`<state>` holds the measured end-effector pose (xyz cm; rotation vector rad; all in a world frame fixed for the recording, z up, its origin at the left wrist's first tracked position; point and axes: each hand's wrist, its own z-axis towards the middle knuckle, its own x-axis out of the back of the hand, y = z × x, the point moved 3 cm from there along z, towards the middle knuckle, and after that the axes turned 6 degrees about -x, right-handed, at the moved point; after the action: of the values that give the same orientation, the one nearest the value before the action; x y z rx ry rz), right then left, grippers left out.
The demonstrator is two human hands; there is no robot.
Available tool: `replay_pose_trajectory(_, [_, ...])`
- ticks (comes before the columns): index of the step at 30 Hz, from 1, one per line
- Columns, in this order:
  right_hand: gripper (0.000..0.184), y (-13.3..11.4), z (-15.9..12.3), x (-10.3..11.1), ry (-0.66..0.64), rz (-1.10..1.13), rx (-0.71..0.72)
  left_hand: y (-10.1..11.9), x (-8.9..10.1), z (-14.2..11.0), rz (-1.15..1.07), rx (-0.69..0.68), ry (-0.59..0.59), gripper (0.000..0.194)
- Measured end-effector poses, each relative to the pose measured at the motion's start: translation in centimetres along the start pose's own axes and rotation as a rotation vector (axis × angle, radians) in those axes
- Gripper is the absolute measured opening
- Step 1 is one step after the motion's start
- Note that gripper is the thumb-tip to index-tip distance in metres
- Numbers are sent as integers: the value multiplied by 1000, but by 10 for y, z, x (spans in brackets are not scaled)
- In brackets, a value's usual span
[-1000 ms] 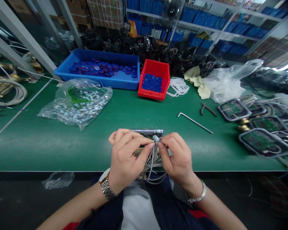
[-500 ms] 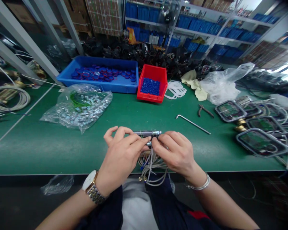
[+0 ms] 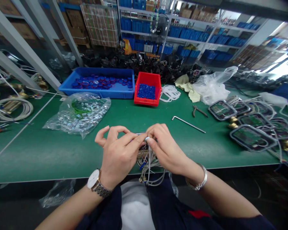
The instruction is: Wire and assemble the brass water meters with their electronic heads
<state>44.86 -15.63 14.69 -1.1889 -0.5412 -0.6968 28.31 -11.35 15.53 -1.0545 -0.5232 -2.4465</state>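
Observation:
At the front middle of the green table, my left hand [image 3: 121, 151] has thumb and forefinger pressed together on a device mostly hidden under the fingers. My right hand [image 3: 164, 147] meets it there, pinching a small pale connector [image 3: 147, 139]. A thin strip of the device's metal edge [image 3: 140, 133] shows behind the fingertips. Below the hands hangs a bundle of grey cables [image 3: 150, 163], which droops over the table's front edge and ends in small brass-coloured fittings [image 3: 141, 180].
Behind stand a blue tray [image 3: 98, 93] of blue discs and a red bin [image 3: 146, 101] of small blue parts. A clear bag [image 3: 78, 113] lies left. To the right are a hex key [image 3: 188, 124], pliers [image 3: 199, 111] and several framed circuit-board units [image 3: 253, 137] with cables.
The view has tilted up and shifted slightly right. My right hand has moved left against my left fingertips, covering more of the device. A pale connector now shows in its pinch.

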Motion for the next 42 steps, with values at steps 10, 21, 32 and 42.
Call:
replay_pose_trajectory(10, [21, -10, 6, 2, 125, -143, 64, 0, 7, 3, 103, -32, 115, 20])
replay_pose_trajectory(21, [18, 9, 16, -11, 192, -292, 172, -6, -8, 9, 48, 58, -10, 19])
replay_pose_trajectory(32, [20, 15, 21, -7, 152, -305, 155, -12, -16, 13, 16, 45, -68, 17])
replay_pose_trajectory(42, [28, 24, 26, -14, 98, -308, 227, -18, -18, 16, 25, -1, -108, 14])
